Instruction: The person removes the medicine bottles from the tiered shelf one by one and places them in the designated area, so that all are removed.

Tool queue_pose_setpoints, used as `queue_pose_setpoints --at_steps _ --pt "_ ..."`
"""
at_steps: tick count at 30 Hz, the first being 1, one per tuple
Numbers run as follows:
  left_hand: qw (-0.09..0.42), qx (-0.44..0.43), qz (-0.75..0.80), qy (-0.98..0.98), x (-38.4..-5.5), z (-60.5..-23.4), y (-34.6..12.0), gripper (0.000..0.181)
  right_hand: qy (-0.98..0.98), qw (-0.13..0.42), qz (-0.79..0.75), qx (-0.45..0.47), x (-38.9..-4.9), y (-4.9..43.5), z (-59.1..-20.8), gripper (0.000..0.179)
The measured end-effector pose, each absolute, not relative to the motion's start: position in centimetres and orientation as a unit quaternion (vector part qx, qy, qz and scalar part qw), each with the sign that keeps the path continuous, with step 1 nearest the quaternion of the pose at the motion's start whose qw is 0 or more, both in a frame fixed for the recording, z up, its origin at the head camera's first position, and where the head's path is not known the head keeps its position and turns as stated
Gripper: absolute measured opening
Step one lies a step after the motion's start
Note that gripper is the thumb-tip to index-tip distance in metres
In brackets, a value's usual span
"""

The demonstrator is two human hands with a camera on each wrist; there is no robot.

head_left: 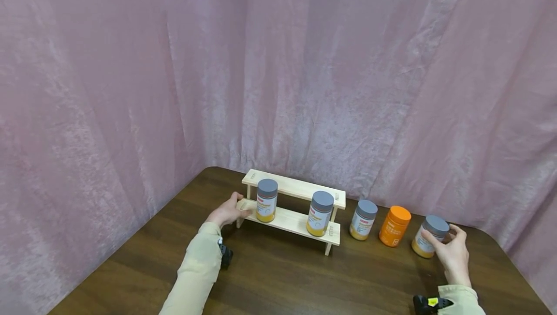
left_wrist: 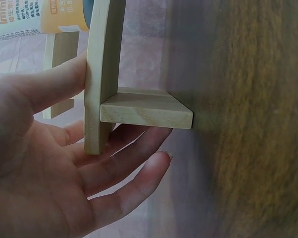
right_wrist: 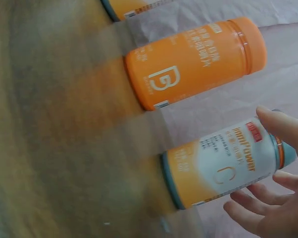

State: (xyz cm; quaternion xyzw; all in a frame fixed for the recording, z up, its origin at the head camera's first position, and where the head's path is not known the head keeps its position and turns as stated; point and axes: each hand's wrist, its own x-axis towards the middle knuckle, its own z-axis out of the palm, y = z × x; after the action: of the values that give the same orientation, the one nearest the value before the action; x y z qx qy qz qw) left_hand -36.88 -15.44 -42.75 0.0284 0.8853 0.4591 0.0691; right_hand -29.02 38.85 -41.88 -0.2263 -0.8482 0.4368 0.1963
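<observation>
At the left end of a two-tier wooden rack (head_left: 287, 221), my left hand (head_left: 227, 211) grips the lower board. In the left wrist view the thumb lies on the board's upper face and the fingers reach beneath, beside a leg (left_wrist: 146, 110). My right hand (head_left: 454, 256) holds the rightmost grey-lidded supplement bottle (head_left: 424, 244) around its upper part. That bottle (right_wrist: 223, 166) stands upright on the table, its white and yellow label visible in the right wrist view. Two similar bottles stand on the rack's lower board, one left (head_left: 266, 203) and one right (head_left: 319, 216).
Between the rack and my right hand stand another grey-lidded bottle (head_left: 362, 223) and an orange bottle (head_left: 393, 229). They stand on a dark wooden table (head_left: 278, 276). A pink curtain (head_left: 278, 73) hangs close behind the table's back edge.
</observation>
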Motion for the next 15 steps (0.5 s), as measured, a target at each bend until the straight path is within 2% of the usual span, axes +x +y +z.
queue_pose_setpoints --at_steps 7,15 --pt "0.068 0.029 0.464 0.883 -36.7 -42.6 -15.3 0.061 -0.833 0.227 0.452 -0.224 -28.8 38.7 -40.6 0.094" --pt "0.062 0.034 0.460 0.885 -36.6 -42.6 -15.3 0.060 -0.802 0.338 0.431 -0.238 -28.4 37.9 -39.1 0.063"
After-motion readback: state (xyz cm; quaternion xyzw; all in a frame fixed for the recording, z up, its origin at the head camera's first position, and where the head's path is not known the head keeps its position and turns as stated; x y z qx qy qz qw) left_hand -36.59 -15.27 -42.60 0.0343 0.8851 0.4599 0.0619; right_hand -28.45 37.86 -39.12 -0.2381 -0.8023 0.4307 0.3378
